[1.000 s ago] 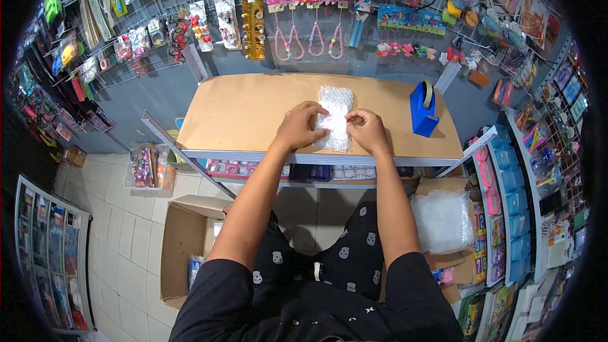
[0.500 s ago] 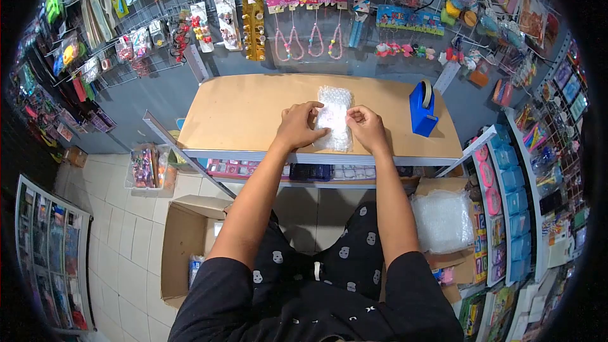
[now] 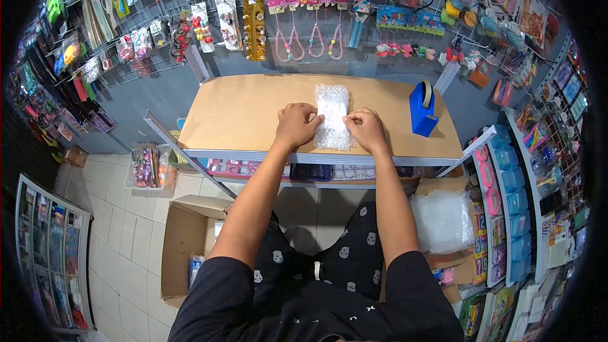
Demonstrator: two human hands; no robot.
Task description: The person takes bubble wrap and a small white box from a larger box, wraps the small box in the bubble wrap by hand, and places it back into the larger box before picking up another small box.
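Note:
A flat packet in bubble wrap (image 3: 332, 128) lies on the wooden tabletop (image 3: 240, 104), its long side running away from me. Whatever is inside shows only as a pale patch. My left hand (image 3: 296, 125) is at the packet's left edge, fingers curled and thumb against the wrap. On the opposite edge, my right hand (image 3: 366, 129) pinches the wrap between thumb and fingertips. A blue tape dispenser (image 3: 422, 111) with a roll of tape stands to the right of my right hand.
Carded hair ties and bead necklaces (image 3: 307, 41) hang on the wall rack behind the table. An open cardboard box (image 3: 180, 247) is on the floor at left. Folded bubble wrap (image 3: 443, 221) sits in a carton at right. A plastic bin (image 3: 151, 168) stands beyond the table's left end.
My left hand has drawn its thumb and fingers together at the packet's left edge. The packet has shifted slightly left. My right hand still pinches the right edge.

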